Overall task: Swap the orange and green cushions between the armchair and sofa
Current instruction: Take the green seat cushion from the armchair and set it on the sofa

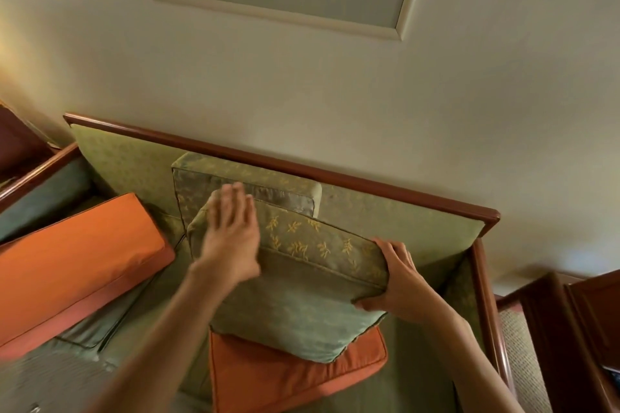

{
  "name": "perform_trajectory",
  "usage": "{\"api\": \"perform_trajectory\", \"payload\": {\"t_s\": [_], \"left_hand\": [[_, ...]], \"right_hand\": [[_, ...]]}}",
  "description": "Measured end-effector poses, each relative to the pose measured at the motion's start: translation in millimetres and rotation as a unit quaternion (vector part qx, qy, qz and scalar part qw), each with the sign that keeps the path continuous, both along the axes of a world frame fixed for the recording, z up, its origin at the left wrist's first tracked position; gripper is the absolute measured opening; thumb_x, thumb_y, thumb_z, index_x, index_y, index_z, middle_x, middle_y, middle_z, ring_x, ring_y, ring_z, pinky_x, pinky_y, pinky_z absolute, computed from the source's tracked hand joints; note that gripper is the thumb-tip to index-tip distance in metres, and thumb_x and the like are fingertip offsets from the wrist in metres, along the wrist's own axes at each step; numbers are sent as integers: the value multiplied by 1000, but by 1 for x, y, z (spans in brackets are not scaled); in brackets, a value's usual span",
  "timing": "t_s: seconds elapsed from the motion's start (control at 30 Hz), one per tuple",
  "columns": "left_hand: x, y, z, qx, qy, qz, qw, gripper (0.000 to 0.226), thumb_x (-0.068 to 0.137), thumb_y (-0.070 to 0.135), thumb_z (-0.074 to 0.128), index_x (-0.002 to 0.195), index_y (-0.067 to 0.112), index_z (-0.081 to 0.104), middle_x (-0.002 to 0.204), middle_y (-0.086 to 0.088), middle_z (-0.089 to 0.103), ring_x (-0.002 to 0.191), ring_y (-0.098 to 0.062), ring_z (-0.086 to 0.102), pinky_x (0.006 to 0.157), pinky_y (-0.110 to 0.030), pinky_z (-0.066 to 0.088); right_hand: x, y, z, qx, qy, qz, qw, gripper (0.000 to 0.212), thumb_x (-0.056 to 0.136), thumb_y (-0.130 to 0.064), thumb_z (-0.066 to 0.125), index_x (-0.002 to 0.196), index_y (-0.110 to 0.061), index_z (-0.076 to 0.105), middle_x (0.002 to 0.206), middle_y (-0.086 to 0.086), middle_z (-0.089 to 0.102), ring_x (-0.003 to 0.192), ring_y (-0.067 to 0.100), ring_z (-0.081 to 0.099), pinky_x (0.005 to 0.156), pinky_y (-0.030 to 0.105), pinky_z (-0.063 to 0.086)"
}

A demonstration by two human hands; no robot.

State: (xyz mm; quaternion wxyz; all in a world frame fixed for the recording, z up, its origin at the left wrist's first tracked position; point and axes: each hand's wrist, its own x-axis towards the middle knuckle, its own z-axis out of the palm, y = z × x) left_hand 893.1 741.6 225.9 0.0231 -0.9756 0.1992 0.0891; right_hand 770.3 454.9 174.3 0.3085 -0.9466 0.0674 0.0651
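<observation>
Head view: green cushion (302, 295) at frame centre is pinched at its right corner by the right hand (399, 282); left hand (231, 235) is spread flat on top. Orange cushion (288, 375) lies beneath. Placement step, judged; release needed next.

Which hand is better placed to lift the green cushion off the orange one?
Right. The right hand already grips the green cushion by its corner, thumb under the edge. The left hand lies flat and open on its top, so it could probably only steady it above the orange cushion.
</observation>
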Motion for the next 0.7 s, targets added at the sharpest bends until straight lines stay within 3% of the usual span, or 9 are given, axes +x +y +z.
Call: {"api": "perform_trajectory", "payload": {"t_s": [0.1, 0.17, 0.27, 0.4, 0.53, 0.7], "left_hand": [[-42, -78, -14, -23, 6, -131, 991, 139, 70, 34, 85, 153, 25, -26, 155, -22, -33, 144, -41, -29, 117, -61, -12], [-65, -125, -24, -13, 13, -222, 975, 137, 70, 43, 86, 155, 25, -20, 163, -19, -13, 150, -39, -14, 117, -63, -9], [-86, -172, -32, -17, 20, -261, 965, 135, 71, 33, 88, 157, 23, -16, 157, -20, 24, 146, -39, 16, 120, -61, -3], [-93, -180, -27, -41, -1, -317, 948, 144, 63, 24, 93, 155, 36, -17, 145, -14, 44, 137, -34, 35, 119, -55, 17], [-81, -174, -4, -84, 5, -318, 944, 148, 59, 24, 95, 154, 41, -17, 141, -7, 50, 130, -28, 44, 115, -50, 27], [-43, -99, 65, -247, 15, -224, 942, 154, 46, 30, 98, 152, 52, -11, 145, 8, 52, 131, -16, 47, 110, -42, 37]], "right_hand": [[-5, -10, -4, 28, 22, -1, 999, 134, 46, -58, 90, 152, -33, 12, 134, -14, 24, 125, 11, 30, 111, 33, 36], [-11, -11, -6, 46, 5, -7, 999, 129, 47, -49, 92, 151, -26, 19, 127, -14, 30, 122, 10, 34, 111, 30, 35], [-29, -16, -15, 76, -20, -45, 996, 125, 53, -29, 94, 153, -16, 20, 131, -14, 27, 128, 8, 27, 112, 20, 23], [-53, -22, -25, 129, -59, -90, 986, 121, 50, -21, 95, 150, -22, 26, 123, -30, 28, 123, 6, 32, 112, 28, 32], [-45, -19, 6, 153, -104, -48, 982, 107, 48, -35, 94, 136, -43, 32, 121, -35, 33, 117, 2, 40, 109, 37, 40], [1, 20, 89, 78, -204, 30, 975, 90, 51, -53, 82, 130, -36, 43, 119, -19, 45, 113, 5, 39, 96, 30, 30]]}}
